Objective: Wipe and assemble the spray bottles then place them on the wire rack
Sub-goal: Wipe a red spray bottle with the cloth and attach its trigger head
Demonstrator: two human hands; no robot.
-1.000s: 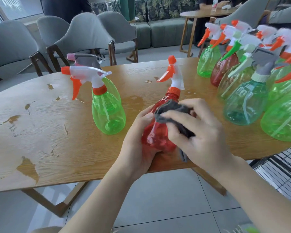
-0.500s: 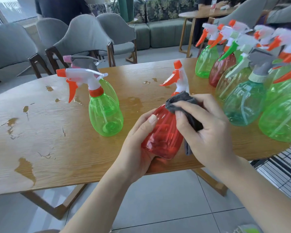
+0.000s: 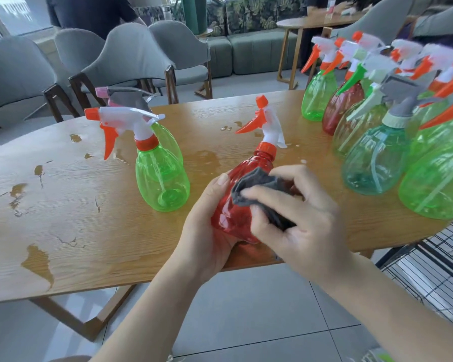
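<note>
So my left hand [image 3: 207, 231] grips the red spray bottle [image 3: 236, 205] at the table [image 3: 89, 231] edge, right hand [image 3: 298, 220] pinching the gray cloth [image 3: 256, 189]. Cloth slid back down from the neck to the belly, under my fingertips. Still wiping; wire rack [image 3: 434, 262] comes later.
</note>
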